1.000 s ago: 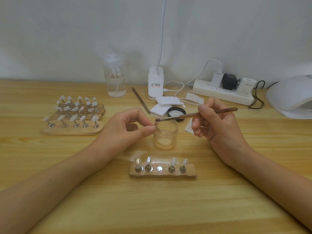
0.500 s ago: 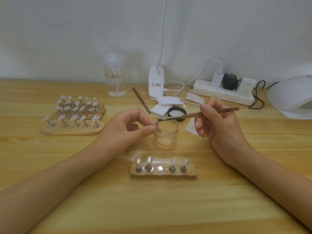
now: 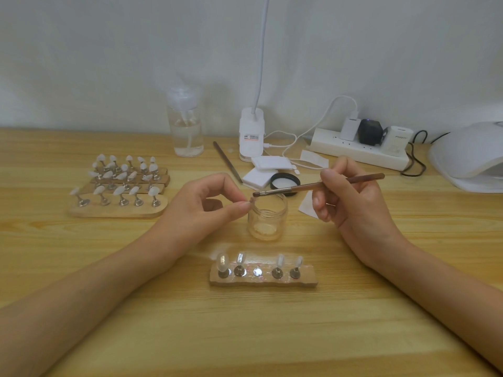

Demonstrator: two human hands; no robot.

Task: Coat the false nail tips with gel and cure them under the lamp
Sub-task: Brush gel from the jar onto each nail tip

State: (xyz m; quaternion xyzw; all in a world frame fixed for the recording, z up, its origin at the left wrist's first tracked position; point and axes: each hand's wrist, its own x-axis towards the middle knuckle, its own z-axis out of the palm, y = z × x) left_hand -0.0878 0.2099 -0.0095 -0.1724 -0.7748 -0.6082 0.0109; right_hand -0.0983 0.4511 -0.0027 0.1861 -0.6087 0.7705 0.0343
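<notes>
1. Currently, the right hand grips a slim brown-handled flat brush pen-style, with the bristles over the rim of a small clear glass jar.
2. The left hand has thumb and forefinger pinched shut at the jar's rim on something tiny. My guess is that it's the false nail tip from the bare middle disc, but it's too small to confirm.
3. Step in hand, as I judge it, is loading the brush or painting that tip.
4. To do it well: take little gel, wipe off the excess on the jar rim, and stroke base to point in a thin, even layer. Keep gel off the pinching fingers and brace both wrists on the light pine-grain table.
5. A short rough wooden strip holder sits near the body in front of the jar. Four translucent glossy tips stand on it on small metal pegs, the first at.
6. The jar has thick walls and a threaded neck, with only a pale film of gel at the bottom. Its black round lid lies behind it.
7. A white smooth domed curing lamp is at far right, well apart from the holder.
8. More wooden holders with matte white tips are at left.
</notes>
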